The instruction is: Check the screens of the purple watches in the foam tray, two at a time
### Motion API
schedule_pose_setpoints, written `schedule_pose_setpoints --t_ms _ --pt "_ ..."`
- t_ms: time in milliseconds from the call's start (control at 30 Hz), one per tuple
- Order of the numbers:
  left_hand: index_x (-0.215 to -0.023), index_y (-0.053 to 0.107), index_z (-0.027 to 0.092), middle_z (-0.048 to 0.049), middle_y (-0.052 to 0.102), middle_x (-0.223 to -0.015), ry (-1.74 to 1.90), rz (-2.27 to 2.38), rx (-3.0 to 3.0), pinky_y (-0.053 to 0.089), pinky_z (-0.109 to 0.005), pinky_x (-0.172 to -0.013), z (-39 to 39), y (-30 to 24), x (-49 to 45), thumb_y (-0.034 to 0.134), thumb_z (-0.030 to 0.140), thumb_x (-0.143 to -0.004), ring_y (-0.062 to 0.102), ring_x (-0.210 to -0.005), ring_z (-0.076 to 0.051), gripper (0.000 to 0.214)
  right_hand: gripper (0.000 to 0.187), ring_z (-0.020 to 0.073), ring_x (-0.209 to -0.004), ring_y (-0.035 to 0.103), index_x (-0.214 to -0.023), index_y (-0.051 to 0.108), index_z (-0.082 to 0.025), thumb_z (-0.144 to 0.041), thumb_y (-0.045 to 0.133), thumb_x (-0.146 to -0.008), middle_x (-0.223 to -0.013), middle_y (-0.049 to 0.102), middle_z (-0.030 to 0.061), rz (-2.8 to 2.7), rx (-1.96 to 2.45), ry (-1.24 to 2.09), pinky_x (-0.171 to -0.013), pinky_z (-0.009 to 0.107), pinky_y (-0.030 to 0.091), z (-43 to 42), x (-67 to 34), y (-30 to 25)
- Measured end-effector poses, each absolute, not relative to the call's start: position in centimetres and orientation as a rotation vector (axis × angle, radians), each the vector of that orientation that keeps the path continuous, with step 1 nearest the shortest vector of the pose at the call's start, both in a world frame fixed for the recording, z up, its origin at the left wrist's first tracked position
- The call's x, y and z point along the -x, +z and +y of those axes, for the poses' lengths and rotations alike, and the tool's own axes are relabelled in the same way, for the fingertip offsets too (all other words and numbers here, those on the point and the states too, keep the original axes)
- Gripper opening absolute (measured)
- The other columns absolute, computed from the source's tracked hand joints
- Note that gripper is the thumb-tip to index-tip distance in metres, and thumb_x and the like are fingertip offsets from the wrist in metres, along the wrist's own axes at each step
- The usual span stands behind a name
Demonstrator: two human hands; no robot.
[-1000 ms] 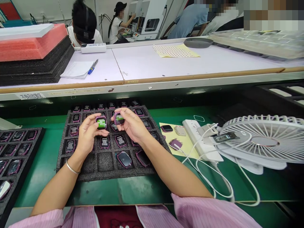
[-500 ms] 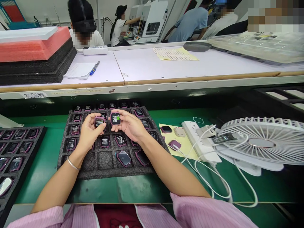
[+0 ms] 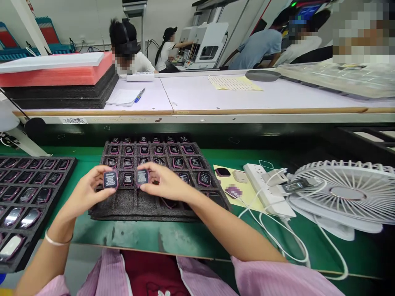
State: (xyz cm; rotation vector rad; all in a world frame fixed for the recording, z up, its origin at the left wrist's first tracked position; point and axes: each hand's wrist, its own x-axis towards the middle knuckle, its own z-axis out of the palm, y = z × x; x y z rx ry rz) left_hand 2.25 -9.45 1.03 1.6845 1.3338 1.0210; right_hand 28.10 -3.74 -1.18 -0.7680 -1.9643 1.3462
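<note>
Between the thumb and fingers of my left hand (image 3: 88, 189) is a purple-rimmed smartwatch body (image 3: 110, 180), its screen facing up with lines of white text. A second smartwatch body (image 3: 142, 177), also lit with text, is pinched in my right hand (image 3: 165, 183). Both are over the front left part of a black foam tray (image 3: 123, 211). Rows of similar watch bodies lie in the tray's compartments, many with text on their screens. My right hand and forearm hide some compartments on the right.
Another foam tray (image 3: 58, 193) of watch bodies lies at the left. Right of the middle tray are a yellow sheet (image 3: 220, 181) with small parts, a white power strip (image 3: 268, 191), looping cables and a fan (image 3: 345, 193). A raised shelf (image 3: 197, 96) runs behind; people sit beyond it.
My hands have moved apart and nearer the tray's front, each still holding a watch. The green patches on both screens have given way to white text. The view has shifted left.
</note>
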Motion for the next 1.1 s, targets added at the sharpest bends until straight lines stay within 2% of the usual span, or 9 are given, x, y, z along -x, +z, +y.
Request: schedule_pose_setpoints --t_ms 133,400,567,667,733,867,933,1000,1100 --pt "-0.109 0.064 0.025 -0.0065 0.062 -0.115 0.757 1.628 -2.064 0.044 -0.049 -0.103 -12.6 -2.3 1.5 0.072 0.034 -0.079 0.055 -0.115 -0.028 0.032 0.046 0.0376 -0.132 0.047 -0.117 0.066 -0.014 -0.028 0.079 -0.075 -0.14 0.051 0.0207 -2.364 0.912 0.658 -0.106 0.058 0.037 -6.9 -25.1 -2.6" --pt "-0.141 0.052 0.03 -0.0095 0.055 -0.121 0.76 1.811 -2.249 0.046 -0.05 -0.097 -13.3 -3.2 -0.4 0.07 0.042 -0.084 0.05 -0.112 -0.03 0.062 0.059 0.0367 -0.137 0.041 -0.137 0.056 -0.017 -0.041 0.073 -0.086 -0.149 0.047 0.021 -2.463 1.01 0.306 -0.105 0.054 0.035 -8.7 -25.8 -2.8" --pt "-0.11 0.071 0.022 -0.0075 0.064 -0.1 0.725 1.545 -2.452 0.05 -0.039 -0.087 -11.5 -2.2 -10.7 0.062 0.033 -0.093 0.057 -0.096 -0.024 0.023 0.022 0.0298 -0.105 0.061 -0.11 0.069 -0.018 -0.032 0.065 -0.093 -0.112 0.067 0.0133 -2.253 1.416 -0.034 -0.087 0.044 0.041 -9.6 -33.8 -2.9" --pt "-0.094 0.074 0.012 -0.0134 0.065 -0.095 0.371 1.704 -2.521 0.052 -0.043 -0.081 -10.8 -2.7 -16.6 0.065 0.038 -0.09 0.059 -0.093 -0.03 0.028 0.023 0.0301 -0.085 0.062 -0.091 0.071 -0.016 -0.038 0.065 -0.092 -0.09 0.067 0.0118 -2.274 1.65 -0.266 -0.072 0.04 0.04 -10.5 -37.3 -4.2" --pt "-0.093 0.073 0.008 -0.0162 0.066 -0.097 0.241 1.77 -2.525 0.052 -0.044 -0.081 -10.6 -2.9 -18.8 0.066 0.039 -0.089 0.06 -0.097 -0.031 0.032 0.026 0.0297 -0.08 0.06 -0.09 0.07 -0.015 -0.04 0.062 -0.093 -0.086 0.065 0.012 -2.303 1.681 -0.361 -0.068 0.038 0.038 -11.0 -38.5 -5.3" --pt "-0.097 0.067 0.014 -0.0119 0.066 -0.102 0.382 1.699 -2.433 0.051 -0.045 -0.085 -10.6 -2.9 -19.3 0.072 0.033 -0.084 0.06 -0.099 -0.03 0.024 0.02 0.0279 -0.084 0.06 -0.096 0.064 -0.017 -0.036 0.056 -0.095 -0.092 0.066 0.0117 -2.257 1.521 -0.174 -0.069 0.036 0.04 -11.5 -38.8 -6.5" --pt "-0.09 0.062 0.018 -0.0074 0.067 -0.097 0.577 1.505 -2.28 0.051 -0.042 -0.085 -10.5 -2.4 -18.5 0.069 0.022 -0.084 0.061 -0.094 -0.025 0.01 0.014 0.0257 -0.079 0.061 -0.089 0.059 -0.019 -0.031 0.054 -0.095 -0.087 0.066 0.0091 -2.244 1.461 0.053 -0.068 0.035 0.041 -11.4 -38.5 -6.1" --pt "-0.081 0.055 0.02 -0.0064 0.069 -0.1 0.789 1.254 -2.002 0.052 -0.038 -0.084 -10.1 -1.4 -17.4 0.066 0.014 -0.083 0.064 -0.091 -0.02 0.012 0.011 0.0227 -0.068 0.06 -0.087 0.053 -0.021 -0.028 0.051 -0.094 -0.078 0.065 0.0056 -2.185 1.45 0.315 -0.063 0.034 0.04 -10.8 -38.1 -5.1" --pt "-0.083 0.055 0.019 -0.0077 0.071 -0.106 0.987 0.997 -1.515 0.055 -0.033 -0.079 -8.4 0.7 -15.7 0.072 0.021 -0.078 0.069 -0.09 -0.019 0.018 0.011 0.0184 -0.061 0.057 -0.094 0.05 -0.023 -0.033 0.051 -0.095 -0.078 0.065 0.0028 -1.902 1.338 0.782 -0.06 0.032 0.041 -9.0 -37.2 -3.1"
